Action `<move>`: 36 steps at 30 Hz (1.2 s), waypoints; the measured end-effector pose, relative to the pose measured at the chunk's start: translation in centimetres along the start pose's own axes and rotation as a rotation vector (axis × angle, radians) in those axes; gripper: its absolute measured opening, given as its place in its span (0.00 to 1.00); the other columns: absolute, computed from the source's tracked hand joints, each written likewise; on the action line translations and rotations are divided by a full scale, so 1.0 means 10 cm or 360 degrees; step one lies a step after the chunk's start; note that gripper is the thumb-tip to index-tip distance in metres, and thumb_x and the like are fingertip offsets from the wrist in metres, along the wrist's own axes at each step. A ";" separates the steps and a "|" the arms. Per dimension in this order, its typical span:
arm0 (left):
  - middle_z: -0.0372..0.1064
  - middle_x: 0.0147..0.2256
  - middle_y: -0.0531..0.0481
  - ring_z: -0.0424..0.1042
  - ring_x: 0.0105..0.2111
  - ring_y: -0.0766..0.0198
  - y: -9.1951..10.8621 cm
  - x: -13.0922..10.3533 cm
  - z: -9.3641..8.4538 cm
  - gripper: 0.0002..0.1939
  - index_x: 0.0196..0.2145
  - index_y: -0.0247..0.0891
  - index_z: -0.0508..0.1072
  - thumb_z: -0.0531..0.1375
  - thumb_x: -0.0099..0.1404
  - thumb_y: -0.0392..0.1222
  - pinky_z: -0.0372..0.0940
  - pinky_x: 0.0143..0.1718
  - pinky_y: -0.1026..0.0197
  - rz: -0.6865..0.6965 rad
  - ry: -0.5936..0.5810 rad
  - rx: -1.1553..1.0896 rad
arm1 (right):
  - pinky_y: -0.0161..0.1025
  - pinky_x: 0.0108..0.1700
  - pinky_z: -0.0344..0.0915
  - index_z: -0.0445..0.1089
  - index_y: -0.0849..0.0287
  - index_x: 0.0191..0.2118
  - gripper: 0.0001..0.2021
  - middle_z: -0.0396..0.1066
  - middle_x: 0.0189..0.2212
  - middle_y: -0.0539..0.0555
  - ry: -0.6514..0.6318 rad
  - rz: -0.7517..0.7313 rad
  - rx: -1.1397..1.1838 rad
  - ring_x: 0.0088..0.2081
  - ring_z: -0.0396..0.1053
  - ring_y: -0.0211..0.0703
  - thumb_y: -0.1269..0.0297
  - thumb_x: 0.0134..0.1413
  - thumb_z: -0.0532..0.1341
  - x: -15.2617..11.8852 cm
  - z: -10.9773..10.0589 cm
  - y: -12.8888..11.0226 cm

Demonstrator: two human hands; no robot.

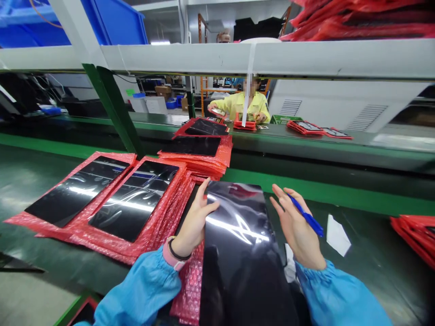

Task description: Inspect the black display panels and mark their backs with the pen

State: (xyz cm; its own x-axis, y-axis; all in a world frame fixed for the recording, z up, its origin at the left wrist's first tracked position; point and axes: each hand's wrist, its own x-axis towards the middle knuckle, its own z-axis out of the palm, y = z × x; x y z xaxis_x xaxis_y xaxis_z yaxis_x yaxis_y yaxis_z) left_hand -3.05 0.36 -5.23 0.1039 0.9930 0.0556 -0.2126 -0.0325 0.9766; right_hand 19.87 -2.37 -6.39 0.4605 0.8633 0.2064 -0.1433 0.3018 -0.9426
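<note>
WHERE THE VIEW ENDED, THE WORKBENCH (377, 267) WAS CUT OFF

Beyond it, a co-worker (233, 105) in yellow was partly hidden by a hanging white strip (250, 68); the item in one of that person's hands was too small to identify. Red bubble-wrap stacks (170, 203) stood on the left, and glare masked the dark panels on top. A glossy black panel (238, 258) was positioned between the hands, over the near part of the workbench; its lower end passed out of view. The left hand (190, 225) contacted its left edge, thumb over the face; the other fingers were largely hidden, so grip could not be determined. The right hand (298, 228) was clear of it, fingers extended. White paper (337, 236) lay just beyond that hand. A blue pen (310, 219) was lodged among its fingers, tip indistinct.
</note>
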 end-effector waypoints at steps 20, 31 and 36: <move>0.38 0.70 0.42 0.40 0.69 0.54 -0.79 0.15 -0.45 0.40 0.68 0.40 0.45 0.56 0.63 0.46 0.37 0.68 0.48 0.0213 0.0062 0.0856 | 0.44 0.38 0.74 0.72 0.57 0.35 0.22 0.80 0.28 0.56 -0.0357 0.0114 -0.0750 0.35 0.79 0.53 0.42 0.45 0.65 0.13 -0.48 0.82; 0.70 0.39 0.44 0.72 0.37 0.56 -0.63 -0.36 -0.97 0.23 0.44 0.38 0.69 0.63 0.54 0.53 0.69 0.38 0.54 -0.0466 -0.0010 0.0627 | 0.46 0.54 0.71 0.69 0.53 0.51 0.14 0.76 0.49 0.56 -0.0698 -0.0807 -0.1161 0.51 0.75 0.48 0.67 0.60 0.58 -0.71 -0.45 0.69; 0.60 0.24 0.57 0.63 0.23 0.68 -0.57 -0.42 -0.96 0.18 0.32 0.37 0.68 0.67 0.51 0.52 0.59 0.21 0.67 -0.0748 -0.0178 0.0474 | 0.46 0.53 0.72 0.69 0.55 0.45 0.10 0.75 0.51 0.58 -0.0966 -0.1201 -0.1349 0.52 0.73 0.52 0.71 0.57 0.61 -0.93 -0.38 0.76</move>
State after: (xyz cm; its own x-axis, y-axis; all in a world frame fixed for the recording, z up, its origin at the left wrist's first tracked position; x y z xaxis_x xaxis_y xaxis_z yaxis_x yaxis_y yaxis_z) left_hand -11.63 -2.56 -12.98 0.2270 0.8909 -0.3933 0.1632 0.3634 0.9172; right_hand 17.78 -9.65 -16.46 -0.3192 0.7044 0.6340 0.6784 0.6370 -0.3661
